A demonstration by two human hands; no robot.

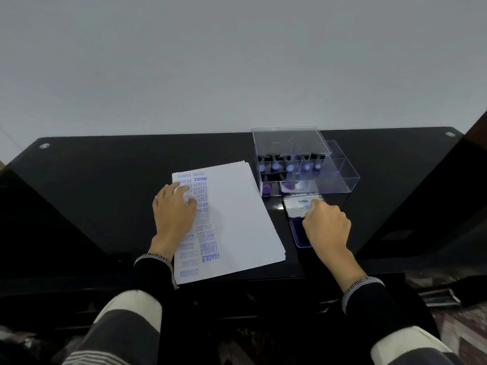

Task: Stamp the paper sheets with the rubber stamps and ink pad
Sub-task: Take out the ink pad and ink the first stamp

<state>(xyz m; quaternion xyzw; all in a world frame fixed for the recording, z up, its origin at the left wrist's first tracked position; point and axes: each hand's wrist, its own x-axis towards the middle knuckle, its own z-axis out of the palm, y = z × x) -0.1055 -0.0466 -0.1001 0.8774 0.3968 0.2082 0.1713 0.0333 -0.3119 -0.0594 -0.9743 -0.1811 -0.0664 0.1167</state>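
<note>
A stack of white paper sheets [237,212] lies on the black table, and its top sheet carries several blue stamp marks down the left side. My left hand [174,214] rests flat on those marks with fingers spread, pinning the stack. To the right lies the open ink pad [296,233], its blue pad toward me and its white "Artline" lid [297,205] folded away. My right hand [325,225] is curled over the pad, fingertips at the lid's edge; whatever sits under the palm is hidden. Several rubber stamps [290,168] with blue and purple ends stand in a clear box.
The clear plastic box [340,180] with its raised lid stands behind the ink pad at the table's back right. The glossy black table [105,193] extends left of the paper. A pale wall rises behind it. My knees show below the front edge.
</note>
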